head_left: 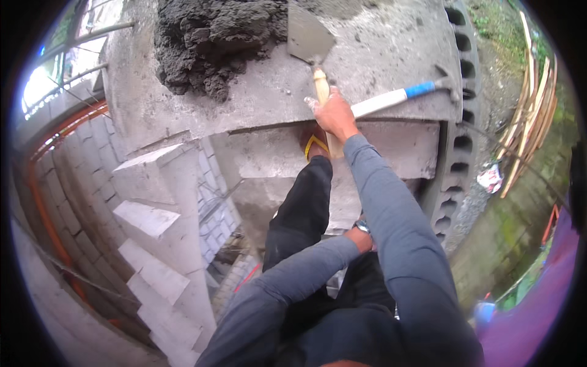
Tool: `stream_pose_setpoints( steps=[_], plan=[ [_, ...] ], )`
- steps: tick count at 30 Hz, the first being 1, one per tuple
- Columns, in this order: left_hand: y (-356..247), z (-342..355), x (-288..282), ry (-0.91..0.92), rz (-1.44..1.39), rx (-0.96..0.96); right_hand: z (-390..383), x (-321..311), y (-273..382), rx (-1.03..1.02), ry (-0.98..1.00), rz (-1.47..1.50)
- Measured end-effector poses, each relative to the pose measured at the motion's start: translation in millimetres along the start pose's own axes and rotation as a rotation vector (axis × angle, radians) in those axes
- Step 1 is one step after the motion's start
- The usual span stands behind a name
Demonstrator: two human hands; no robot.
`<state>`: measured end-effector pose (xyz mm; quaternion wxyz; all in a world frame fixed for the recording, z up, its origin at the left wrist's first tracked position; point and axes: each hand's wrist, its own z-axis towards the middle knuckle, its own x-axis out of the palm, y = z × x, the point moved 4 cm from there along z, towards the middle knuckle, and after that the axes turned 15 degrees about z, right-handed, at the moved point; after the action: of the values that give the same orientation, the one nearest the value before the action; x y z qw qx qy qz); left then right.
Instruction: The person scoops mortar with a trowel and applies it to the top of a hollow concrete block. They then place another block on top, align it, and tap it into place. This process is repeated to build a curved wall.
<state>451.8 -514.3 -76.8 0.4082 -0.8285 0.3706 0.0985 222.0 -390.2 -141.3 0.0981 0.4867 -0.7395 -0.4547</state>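
My right hand (336, 115) is closed around the wooden handle of a pointing trowel (310, 35), whose grey blade lies on the concrete slab beside the mortar. A claw hammer (403, 95) with a white handle and a blue band rests on the slab. Its handle end reaches my right hand; whether the fingers also touch it, I cannot tell. Dark wet mortar (211, 46) is heaped at the far left of the slab (379, 58). My left hand (361, 240), with a watch at the wrist, is mostly hidden behind my right forearm, fingers out of sight.
Concrete steps (147, 219) descend at the left, alongside a block wall (88, 159). My sandalled foot (315, 145) stands on a step below the slab. Hollow blocks (463, 122) line the right edge. Beyond them lie wooden strips (531, 110) on the ground.
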Motion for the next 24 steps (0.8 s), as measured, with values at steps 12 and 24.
stream_pose_setpoints(
  steps=[12,24],
  plan=[
    [-16.6,-36.1,-99.5,0.674,0.268,0.218,-35.2,-22.5,2.4,0.026,0.156,-0.092],
    [26.1,-40.2,-147.6,0.262,0.032,0.090,36.5,-37.7,111.0,-0.025,0.129,-0.142]
  ],
)
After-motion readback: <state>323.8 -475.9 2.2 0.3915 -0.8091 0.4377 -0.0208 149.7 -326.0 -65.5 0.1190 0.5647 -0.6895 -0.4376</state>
